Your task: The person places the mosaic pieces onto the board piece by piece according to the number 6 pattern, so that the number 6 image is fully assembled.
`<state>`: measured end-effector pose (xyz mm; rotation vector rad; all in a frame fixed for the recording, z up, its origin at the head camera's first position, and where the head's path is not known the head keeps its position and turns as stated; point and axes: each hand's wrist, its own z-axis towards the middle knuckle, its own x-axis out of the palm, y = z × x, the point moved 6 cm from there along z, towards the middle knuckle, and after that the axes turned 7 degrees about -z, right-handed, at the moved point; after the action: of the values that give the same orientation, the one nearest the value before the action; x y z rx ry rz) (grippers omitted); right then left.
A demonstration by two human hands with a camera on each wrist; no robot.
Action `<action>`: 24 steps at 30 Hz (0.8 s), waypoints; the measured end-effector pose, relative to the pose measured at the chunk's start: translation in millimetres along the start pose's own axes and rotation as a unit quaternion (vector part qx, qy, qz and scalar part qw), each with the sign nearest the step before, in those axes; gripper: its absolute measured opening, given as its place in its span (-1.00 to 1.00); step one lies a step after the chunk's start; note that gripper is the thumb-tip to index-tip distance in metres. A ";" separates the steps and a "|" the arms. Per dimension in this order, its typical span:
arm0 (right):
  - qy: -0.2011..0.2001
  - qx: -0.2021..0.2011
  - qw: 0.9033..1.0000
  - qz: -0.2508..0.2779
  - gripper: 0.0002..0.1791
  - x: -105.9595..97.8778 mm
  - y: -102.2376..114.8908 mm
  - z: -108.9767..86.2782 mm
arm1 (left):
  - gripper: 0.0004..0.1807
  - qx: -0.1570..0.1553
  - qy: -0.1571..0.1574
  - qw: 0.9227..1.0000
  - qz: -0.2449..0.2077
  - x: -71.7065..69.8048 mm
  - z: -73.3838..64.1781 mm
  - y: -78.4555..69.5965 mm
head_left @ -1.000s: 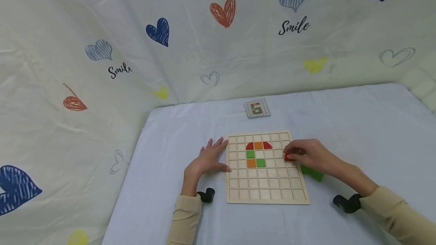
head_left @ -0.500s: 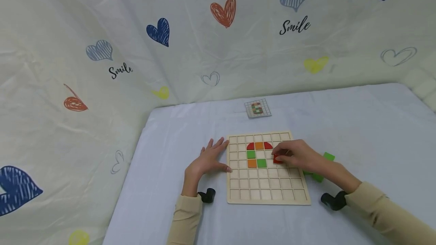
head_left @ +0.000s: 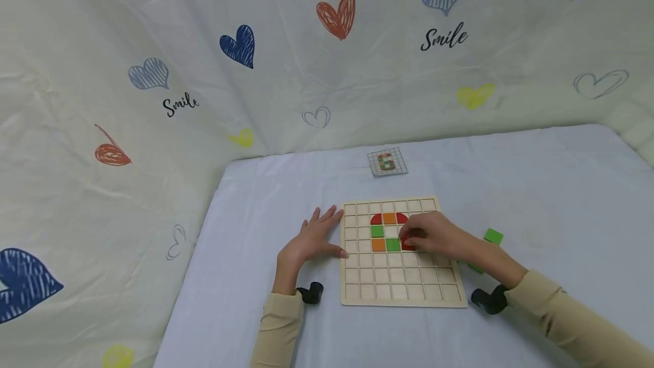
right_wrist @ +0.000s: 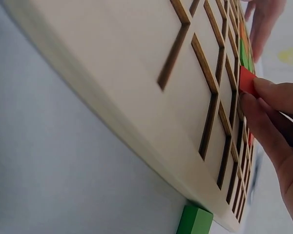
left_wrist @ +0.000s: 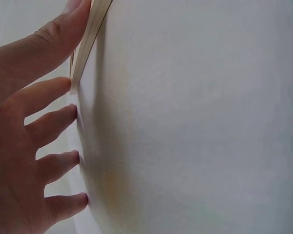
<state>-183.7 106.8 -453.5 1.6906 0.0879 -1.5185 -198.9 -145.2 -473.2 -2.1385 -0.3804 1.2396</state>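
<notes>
My right hand pinches a red piece between thumb and fingers, over a cell of the wooden grid board. The red piece is right of a green square; whether it is fully seated cannot be told. An orange square and another green square lie in the grid. Above them is a row with a rounded red piece, an orange square and a second rounded red piece. My left hand, fingers spread, touches the board's left edge with thumb and index finger.
A small pattern card lies behind the board on the white-covered table. Loose green blocks lie to the right of the board, partly hidden by my right forearm. A patterned cloth hangs behind the table.
My right hand has carried the red piece leftward across the board, from near its right edge to beside the green square. The left hand has stayed in place.
</notes>
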 end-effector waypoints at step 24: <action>-0.033 -0.002 0.999 -0.020 -0.82 -0.7 2.2 -6.4 | 0.12 -0.004 -0.001 1.000 -0.001 0.4 -0.4 -1.4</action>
<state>-177.5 109.6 -452.3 1.6427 0.0885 -1.6018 -198.2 -144.1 -472.4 -2.1429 -0.3878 1.2411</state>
